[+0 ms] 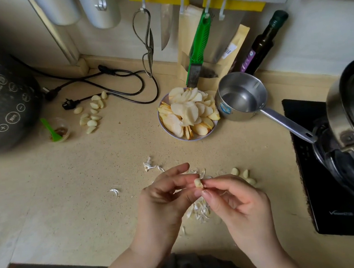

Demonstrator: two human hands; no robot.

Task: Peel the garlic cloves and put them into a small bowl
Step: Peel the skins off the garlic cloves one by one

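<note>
Fingers of the left hand (163, 202) and right hand (239, 203) pinch one garlic clove (198, 183) between them above the table (70, 198). Papery skins (198, 212) lie partly hidden beneath the hands; loose cloves (244, 176) sit just beside the right hand.

A plate of apple slices (188, 115) sits just beside a steel saucepan (240, 96) — scissors (146, 41) hang behind.

We see a speckled beige stone countertop (89, 174), pale cream peeled garlic cloves (91, 116), a bright green plastic-handled scraper (198, 43), and a shiny silver steel saucepan (240, 96).
</note>
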